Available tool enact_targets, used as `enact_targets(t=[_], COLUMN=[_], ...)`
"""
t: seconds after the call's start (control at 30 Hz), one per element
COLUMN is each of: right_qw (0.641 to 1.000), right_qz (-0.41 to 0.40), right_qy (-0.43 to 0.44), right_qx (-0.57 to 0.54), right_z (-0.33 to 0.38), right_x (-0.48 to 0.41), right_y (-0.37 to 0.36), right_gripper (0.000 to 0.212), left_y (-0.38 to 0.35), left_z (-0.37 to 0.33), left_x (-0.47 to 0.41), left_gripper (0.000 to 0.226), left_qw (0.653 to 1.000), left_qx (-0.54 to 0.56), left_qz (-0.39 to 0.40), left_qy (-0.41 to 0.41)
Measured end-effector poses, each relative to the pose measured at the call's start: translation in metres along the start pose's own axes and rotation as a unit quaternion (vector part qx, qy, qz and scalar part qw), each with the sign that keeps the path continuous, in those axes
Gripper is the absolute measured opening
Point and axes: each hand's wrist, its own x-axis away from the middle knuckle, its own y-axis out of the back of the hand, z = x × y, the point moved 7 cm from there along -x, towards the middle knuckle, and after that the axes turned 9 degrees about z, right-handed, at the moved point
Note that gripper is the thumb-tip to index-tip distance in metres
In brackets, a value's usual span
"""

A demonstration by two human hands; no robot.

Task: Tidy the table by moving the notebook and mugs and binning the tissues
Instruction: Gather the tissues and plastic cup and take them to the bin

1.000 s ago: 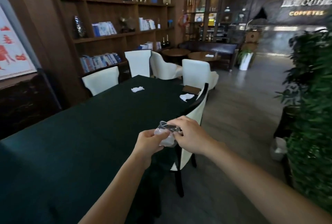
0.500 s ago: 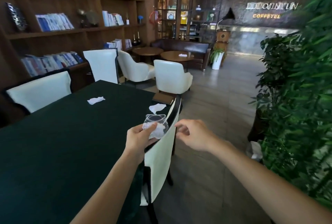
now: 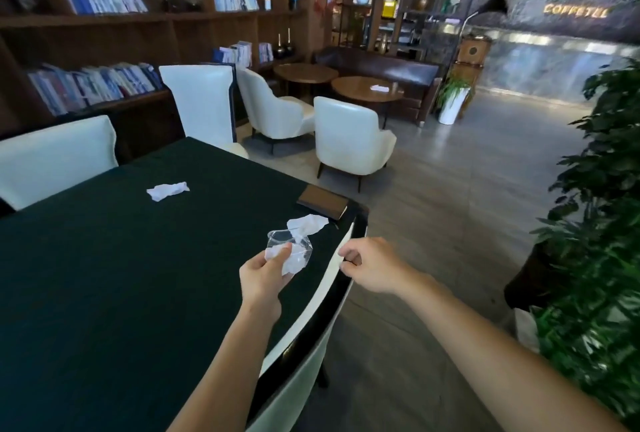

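Table (image 3: 104, 275); left hand (image 3: 265, 279) gripping glass (image 3: 291, 251).

A clear mug (image 3: 291, 247) holds a crumpled tissue (image 3: 293, 261); two tissues (image 3: 167, 190) and what seems a brown notebook (image 3: 322, 202) lie on the table.

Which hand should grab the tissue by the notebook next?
Right. The right hand is empty, fingers loosely curled, and nearer the tissue beside the notebook. The left hand is occupied holding a clear cup with a crumpled tissue.
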Motion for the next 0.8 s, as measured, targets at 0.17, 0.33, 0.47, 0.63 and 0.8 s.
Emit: enact_targets(t=[0.17, 0.33, 0.47, 0.63, 0.8], right_qw=[0.997, 0.991, 0.985, 0.969, 0.958], right_qz=[0.051, 0.067, 0.116, 0.221, 0.267], right_qy=[0.041, 0.106, 0.129, 0.11, 0.102], right_qx=[0.035, 0.047, -0.002, 0.003, 0.028], right_z=[-0.036, -0.064, -0.084, -0.112, -0.125], right_x=[-0.082, -0.167, -0.219, -0.28, -0.33], right_y=[0.005, 0.026, 0.036, 0.026, -0.012], right_gripper=[0.037, 0.036, 0.036, 0.031, 0.022], left_y=[-0.017, -0.043, -0.067, -0.072, -0.058], left_z=[0.022, 0.032, 0.039, 0.055, 0.071], left_x=[-0.058, -0.118, -0.15, -0.173, -0.19], left_gripper=[0.009, 0.009, 0.007, 0.009, 0.01], left_qw=[0.999, 0.99, 0.982, 0.968, 0.957], left_qx=[0.032, 0.077, 0.091, 0.095, 0.085], left_qz=[-0.042, -0.113, -0.161, -0.227, -0.276], left_qy=[-0.006, -0.023, -0.038, -0.036, -0.033])
